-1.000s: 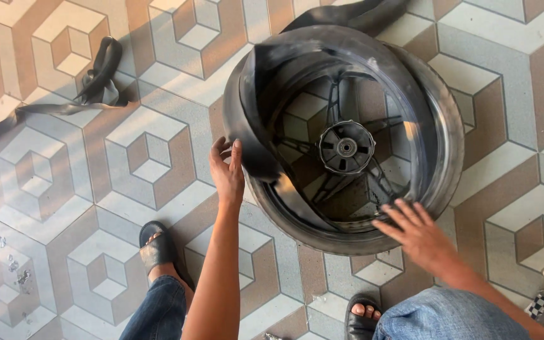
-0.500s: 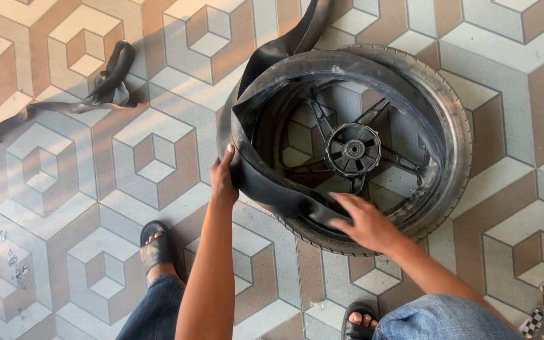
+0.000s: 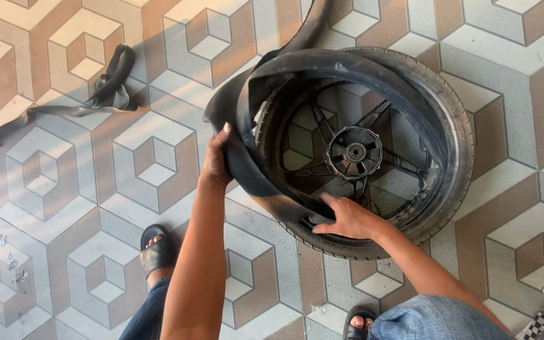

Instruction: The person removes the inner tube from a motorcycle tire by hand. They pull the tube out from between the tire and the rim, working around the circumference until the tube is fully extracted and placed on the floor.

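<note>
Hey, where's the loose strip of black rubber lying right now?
In the head view the rubber strip lies on the tiled floor at upper left, apart from the wheel, left of the left hand.

No packages, labels, signs or screens show anywhere here.
</note>
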